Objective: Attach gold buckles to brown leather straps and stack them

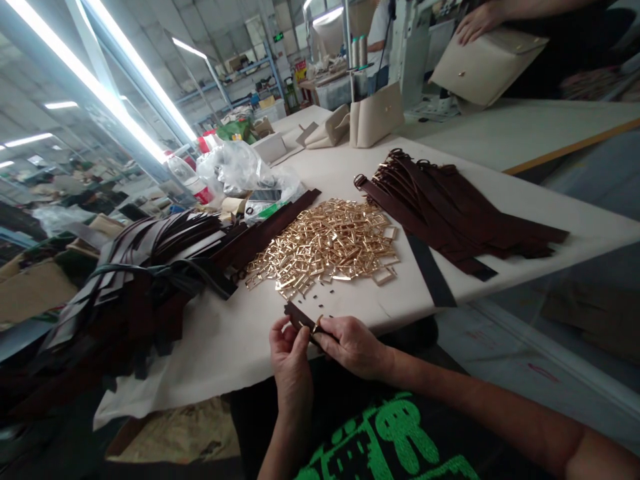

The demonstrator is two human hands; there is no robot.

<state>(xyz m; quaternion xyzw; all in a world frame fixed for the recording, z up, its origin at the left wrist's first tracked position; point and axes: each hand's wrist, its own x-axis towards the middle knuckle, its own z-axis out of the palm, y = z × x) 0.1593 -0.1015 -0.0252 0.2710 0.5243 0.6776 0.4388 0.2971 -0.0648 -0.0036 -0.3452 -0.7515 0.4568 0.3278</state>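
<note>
At the near edge of the white table (225, 333), the person's left hand (289, 357) and right hand (354, 347) meet over one end of a dark brown strap (296, 314). Both hands are closed in a pinch. The left has its thumb and fingers curled round the strap's end, and the right grips it from the other side. A small gold buckle (318, 324) shows between the fingertips, touching the strap, though I cannot tell whether it is threaded on. Just beyond the hands, toward the middle of the table, a loose buckle pile (325, 247) is spread wide and shining. To its right and farther off lies a fanned stack of brown straps (450, 207), their ringed ends pointing to the far side. A flat black strip (430, 270) lies between that stack and the pile, running to the table's near edge. On the left a big tangled strap heap (150, 267) spills over the table's edge. Behind it sit crumpled plastic bags (240, 170) and a bottle (197, 187) with a red label. Far across the table stand beige bags (375, 113). At the far right, a co-worker's hand (477, 23) rests on another beige bag panel (487, 67).
</note>
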